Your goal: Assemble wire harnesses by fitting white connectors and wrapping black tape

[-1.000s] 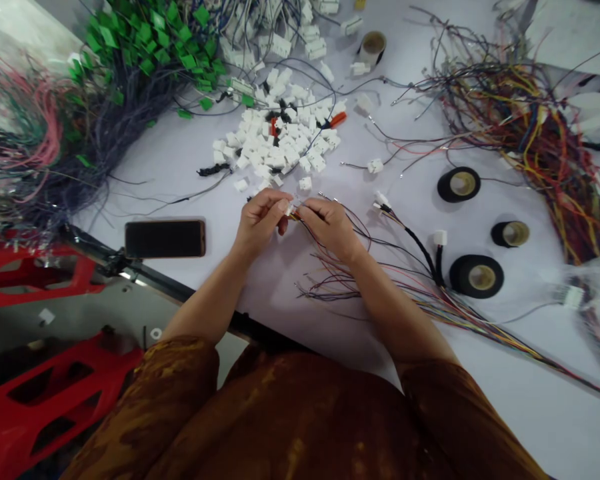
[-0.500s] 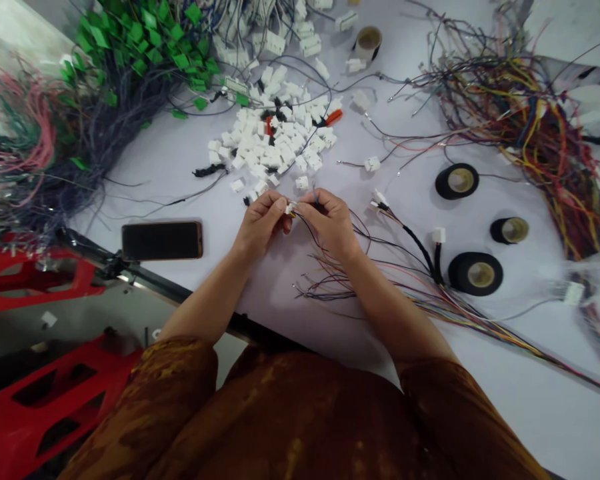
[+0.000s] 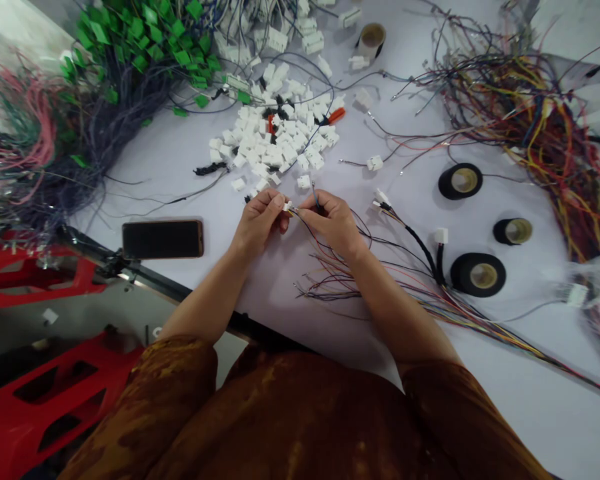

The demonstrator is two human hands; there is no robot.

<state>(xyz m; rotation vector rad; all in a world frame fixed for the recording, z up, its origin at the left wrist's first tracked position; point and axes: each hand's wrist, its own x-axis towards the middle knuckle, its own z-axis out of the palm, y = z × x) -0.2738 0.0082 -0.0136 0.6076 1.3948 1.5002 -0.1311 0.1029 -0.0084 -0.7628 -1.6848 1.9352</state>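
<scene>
My left hand [image 3: 260, 217] is closed in a pinch on a small white connector [image 3: 287, 207], held just above the white table [image 3: 190, 167]. My right hand [image 3: 333, 220] is closed on thin coloured wires [image 3: 330, 273] and holds a wire end at the connector. These wires trail right into a taped harness [image 3: 425, 250] with white plugs. A heap of loose white connectors [image 3: 280, 140] lies just beyond my hands.
A dark phone [image 3: 163, 239] lies at the table's left edge. Three black tape rolls [image 3: 477, 274] sit on the right. Tangled coloured wires [image 3: 530, 113] fill the far right, green-tagged dark wires [image 3: 130, 60] the far left. Red plastic stools [image 3: 40, 387] stand below the table.
Both hands stay together at the connector with only small finger shifts. My right hand has drawn a little to the right, showing more wire between the hands.
</scene>
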